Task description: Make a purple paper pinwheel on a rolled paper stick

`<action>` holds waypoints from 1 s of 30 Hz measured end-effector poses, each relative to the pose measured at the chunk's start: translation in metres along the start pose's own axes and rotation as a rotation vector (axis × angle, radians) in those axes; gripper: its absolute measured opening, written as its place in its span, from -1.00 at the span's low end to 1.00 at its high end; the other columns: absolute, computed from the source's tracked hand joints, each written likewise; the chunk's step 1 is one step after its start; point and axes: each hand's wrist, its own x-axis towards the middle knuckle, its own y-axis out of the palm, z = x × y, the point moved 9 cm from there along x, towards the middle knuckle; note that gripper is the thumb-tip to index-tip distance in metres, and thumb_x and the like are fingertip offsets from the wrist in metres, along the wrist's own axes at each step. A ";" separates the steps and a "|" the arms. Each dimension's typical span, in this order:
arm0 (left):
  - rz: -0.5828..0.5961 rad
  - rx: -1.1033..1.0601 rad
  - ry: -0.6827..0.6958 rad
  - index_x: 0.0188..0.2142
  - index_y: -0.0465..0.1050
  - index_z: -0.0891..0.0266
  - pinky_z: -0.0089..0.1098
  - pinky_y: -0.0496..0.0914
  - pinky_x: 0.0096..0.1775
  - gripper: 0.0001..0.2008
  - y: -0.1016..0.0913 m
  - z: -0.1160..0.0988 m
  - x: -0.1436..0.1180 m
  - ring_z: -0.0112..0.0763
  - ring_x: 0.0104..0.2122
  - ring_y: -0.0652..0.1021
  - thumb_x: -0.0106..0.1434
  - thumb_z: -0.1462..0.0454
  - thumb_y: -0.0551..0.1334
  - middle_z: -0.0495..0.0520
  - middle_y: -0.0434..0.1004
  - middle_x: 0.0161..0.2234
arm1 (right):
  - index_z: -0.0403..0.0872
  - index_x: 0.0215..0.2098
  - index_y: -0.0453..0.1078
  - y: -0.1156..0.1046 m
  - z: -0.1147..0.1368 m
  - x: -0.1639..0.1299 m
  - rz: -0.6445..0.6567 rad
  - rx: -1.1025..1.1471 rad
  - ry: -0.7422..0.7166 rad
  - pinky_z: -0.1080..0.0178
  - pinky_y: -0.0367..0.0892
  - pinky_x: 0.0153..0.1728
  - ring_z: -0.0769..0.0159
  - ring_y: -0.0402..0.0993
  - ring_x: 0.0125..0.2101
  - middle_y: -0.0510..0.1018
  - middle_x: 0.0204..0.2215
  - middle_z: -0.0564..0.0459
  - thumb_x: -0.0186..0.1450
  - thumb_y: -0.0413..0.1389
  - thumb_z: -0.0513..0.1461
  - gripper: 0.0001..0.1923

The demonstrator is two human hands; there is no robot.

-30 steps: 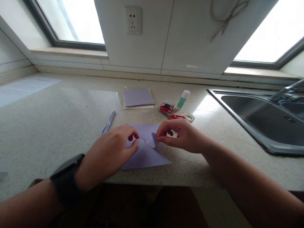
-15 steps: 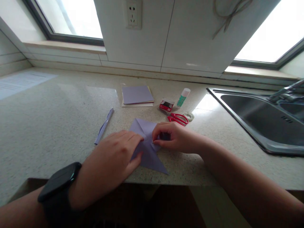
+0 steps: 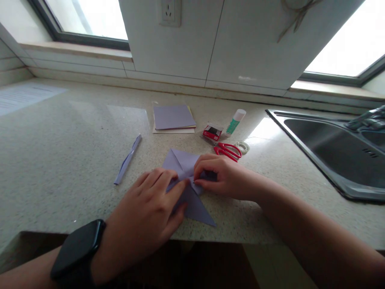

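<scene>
The left hand point(image 3: 150, 210) lies palm down, fingers spread flat and stretched forward, its forearm coming in from the lower left with a dark watch point(image 3: 76, 251) on the wrist. The right hand point(image 3: 218, 176) sits just right of the left hand's fingertips, knuckles up, fingers curled in and pinched together, its forearm running back to the lower right.
</scene>
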 end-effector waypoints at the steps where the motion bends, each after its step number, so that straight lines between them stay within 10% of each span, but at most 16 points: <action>1: 0.002 -0.005 -0.003 0.11 0.47 0.23 0.13 0.46 -0.02 -0.65 0.000 0.000 0.000 0.03 -0.04 0.47 0.38 0.25 0.15 0.24 0.48 -0.04 | -0.07 -0.25 0.49 -0.003 0.000 -0.001 -0.012 0.014 0.007 0.24 0.32 -0.22 0.32 0.45 -0.28 0.56 -0.29 0.03 0.36 0.21 -0.26 -0.97; 11: 0.023 -0.004 0.027 0.16 0.43 0.13 0.14 0.43 0.00 -0.63 0.002 0.002 0.001 0.04 0.00 0.49 0.40 0.19 0.15 0.22 0.50 0.04 | -0.08 -0.30 0.50 -0.069 -0.035 -0.024 -0.316 -0.045 0.237 0.26 0.23 -0.43 0.38 0.34 -0.45 0.50 -0.43 0.07 0.32 0.22 -0.19 -0.89; 30: -0.001 0.002 0.119 0.14 0.49 0.02 0.20 0.32 0.19 -0.64 -0.002 0.001 -0.024 0.05 0.14 0.47 0.37 0.15 0.21 0.14 0.53 0.12 | -0.04 -0.34 0.46 -0.058 -0.031 -0.023 -0.105 -0.307 0.142 0.25 0.19 -0.40 0.36 0.33 -0.45 0.46 -0.47 0.11 0.33 0.18 -0.24 -0.93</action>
